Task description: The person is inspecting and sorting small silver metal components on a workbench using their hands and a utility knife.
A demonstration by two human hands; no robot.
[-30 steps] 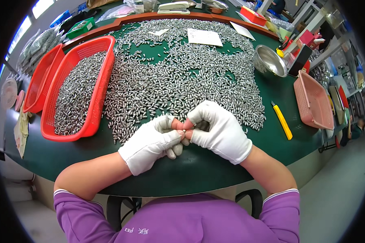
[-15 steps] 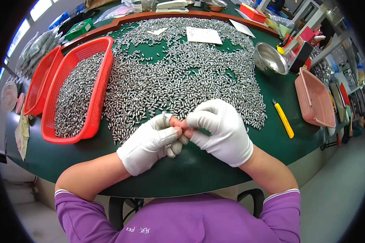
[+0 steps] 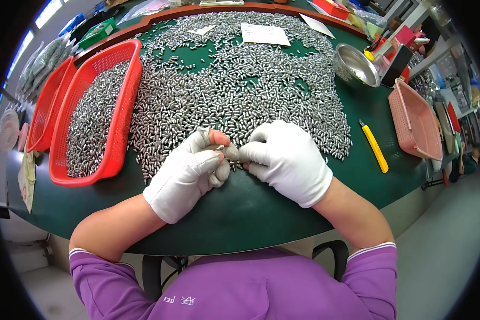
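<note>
Many small shiny metal parts (image 3: 234, 101), short and rounded like pellets, lie spread over the green table. My left hand (image 3: 189, 173), in a white glove with bare thumb and index tips, is closed in a pinch. A small metal part (image 3: 221, 148) shows between those tips. Close by on its right, my right hand (image 3: 288, 162), also white-gloved, has its fingers bent together at the pile's near edge. A few metal parts show under its fingertips; whether it grips one is hidden.
A red basket (image 3: 135, 80) full of the metal parts stands left, beside another red basket (image 3: 50, 104). On the right are a yellow cutter (image 3: 375, 149), a steel bowl (image 3: 357, 64) and a pink basket (image 3: 416, 122). White paper (image 3: 265, 34) lies on the pile.
My hands, whose fingertips met before, have come slightly apart. The left moved a little left, and a metal part now shows in its pinch. The right hand's fingertips now reach the pile's near edge.
</note>
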